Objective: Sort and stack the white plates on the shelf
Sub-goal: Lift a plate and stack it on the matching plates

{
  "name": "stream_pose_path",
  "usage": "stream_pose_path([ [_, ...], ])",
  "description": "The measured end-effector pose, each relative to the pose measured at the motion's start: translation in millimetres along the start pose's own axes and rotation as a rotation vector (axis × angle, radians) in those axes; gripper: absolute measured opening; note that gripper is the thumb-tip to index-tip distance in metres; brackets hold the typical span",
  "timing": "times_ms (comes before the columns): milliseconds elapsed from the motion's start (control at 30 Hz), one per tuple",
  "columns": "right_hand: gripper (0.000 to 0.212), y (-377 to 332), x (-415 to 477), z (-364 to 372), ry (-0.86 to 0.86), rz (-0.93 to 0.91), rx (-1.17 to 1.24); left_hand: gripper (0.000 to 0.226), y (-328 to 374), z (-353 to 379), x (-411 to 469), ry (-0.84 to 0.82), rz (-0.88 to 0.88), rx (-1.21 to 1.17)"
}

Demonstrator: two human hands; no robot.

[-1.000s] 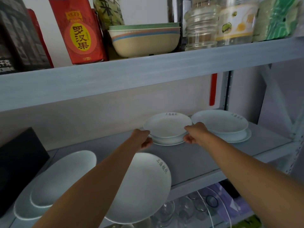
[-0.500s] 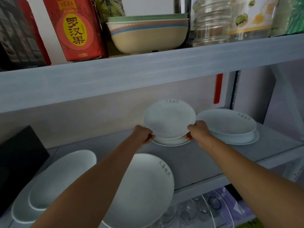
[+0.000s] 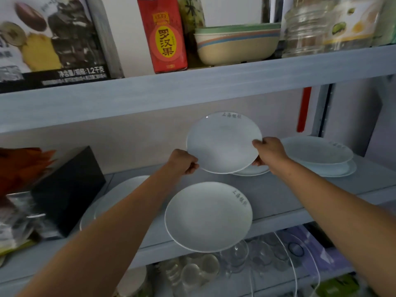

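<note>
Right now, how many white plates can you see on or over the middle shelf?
At least 7: one held, one beneath it, one at the front edge, two stacked at right, two stacked at left, partly hidden by an arm.

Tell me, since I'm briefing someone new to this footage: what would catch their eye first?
Mid-frame, the left hand and right hand grip opposite rims of a round white ceramic plate, lifted and tilted above the grey shelf. Below it, a larger white plate overhangs the shelf's front edge. On the shelf above, a red packet with a yellow label stands beside stacked pastel bowls.
</note>
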State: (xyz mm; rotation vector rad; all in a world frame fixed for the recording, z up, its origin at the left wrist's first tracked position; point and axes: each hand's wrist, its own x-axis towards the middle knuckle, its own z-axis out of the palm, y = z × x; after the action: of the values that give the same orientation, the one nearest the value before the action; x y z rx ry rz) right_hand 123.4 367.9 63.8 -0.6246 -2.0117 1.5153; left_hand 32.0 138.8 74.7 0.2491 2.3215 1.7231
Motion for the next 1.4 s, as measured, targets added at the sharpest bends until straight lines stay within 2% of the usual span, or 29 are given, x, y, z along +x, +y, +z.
stream_pose_path([
  [200, 0.022, -4.6, -35.4, 14.3, 0.052, -0.074, -0.179, 0.011, -16.7, -41.7, -47.9, -0.079, -0.029, 0.072],
  [367, 0.021, 6.4, -71.1, 19.6, -0.023, -0.052, -0.284, 0.008, -32.0, -59.9, -69.9, -0.194, -0.139, 0.223],
  [500, 0.02, 22.4, -87.9, 14.6, -0.054, -0.008, -0.29, 0.013, -46.4, -61.9, -81.4, -0.173, -0.154, 0.305],
  [633, 0.032, 36.2, -96.3, 9.2, -0.069, 0.028, -0.293, 0.02, -51.2, -60.8, -89.8, -0.188, -0.156, 0.355],
  [767, 0.023, 48.6, -100.5, 5.1, -0.073, 0.01, -0.425, 0.025, -52.1, -57.7, -99.1, -0.236, -0.178, 0.468],
  [867, 0.021, 55.4, -101.1, 3.2, -0.081, 0.008, -0.493, 0.024, -55.4, -52.4, -101.8, -0.255, -0.171, 0.568],
  [1100, 0.036, 58.0, -99.0, 8.9, -0.098, -0.04, -0.654, 0.024, -61.9, -48.6, -98.1, -0.277, -0.117, 0.84],
  [1300, 0.027, 59.3, -94.8, 11.3, -0.134, -0.062, -0.78, 0.033, -60.2, -46.2, -99.0, -0.254, -0.032, 0.993],
  [1400, 0.026, 59.6, -92.9, 11.6, -0.146, -0.075, -0.798, 0.034, -59.6, -46.1, -96.3, -0.283, -0.051, 1.004],
])
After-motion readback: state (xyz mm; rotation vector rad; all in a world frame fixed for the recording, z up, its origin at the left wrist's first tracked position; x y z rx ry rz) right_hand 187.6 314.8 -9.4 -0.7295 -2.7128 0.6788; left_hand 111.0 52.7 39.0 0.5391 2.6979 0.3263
